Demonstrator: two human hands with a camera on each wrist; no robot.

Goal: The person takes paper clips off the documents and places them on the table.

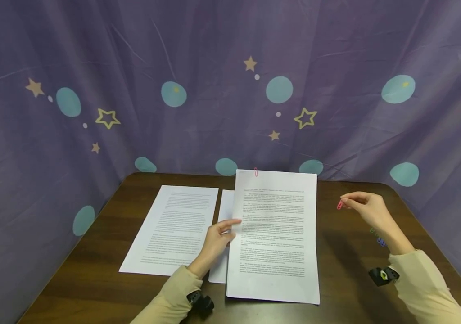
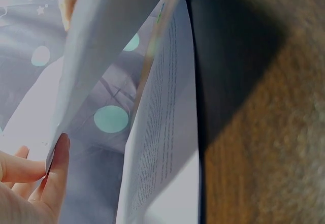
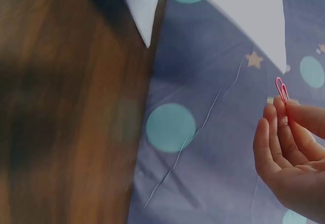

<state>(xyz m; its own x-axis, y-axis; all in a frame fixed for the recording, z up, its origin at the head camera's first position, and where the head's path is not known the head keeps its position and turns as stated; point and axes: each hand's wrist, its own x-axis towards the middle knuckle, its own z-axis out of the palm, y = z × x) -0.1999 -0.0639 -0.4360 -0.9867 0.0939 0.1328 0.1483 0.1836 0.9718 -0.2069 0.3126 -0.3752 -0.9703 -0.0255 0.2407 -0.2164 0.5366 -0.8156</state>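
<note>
My left hand [image 1: 215, 240] pinches the left edge of a stack of printed paper [image 1: 277, 234], which is raised and tilted toward me above the table. In the left wrist view the thumb and fingers [image 2: 61, 168] lie on either side of that edge. A pink paper clip [image 1: 256, 172] sits on the stack's top edge, left of its middle. My right hand [image 1: 366, 208], off to the right of the stack, pinches another pink paper clip [image 1: 340, 204] between thumb and fingertips. In the right wrist view this clip [image 3: 282, 89] points up close to a paper corner [image 3: 277, 61].
A printed sheet [image 1: 178, 229] lies at the table's left. More white paper [image 1: 219, 265] lies partly hidden behind the raised stack. Blue paper clips [image 1: 381, 241] and green ones [image 1: 372, 231] lie on the brown table [image 1: 348, 288] near the right wrist. A purple patterned curtain [image 1: 214, 54] hangs behind.
</note>
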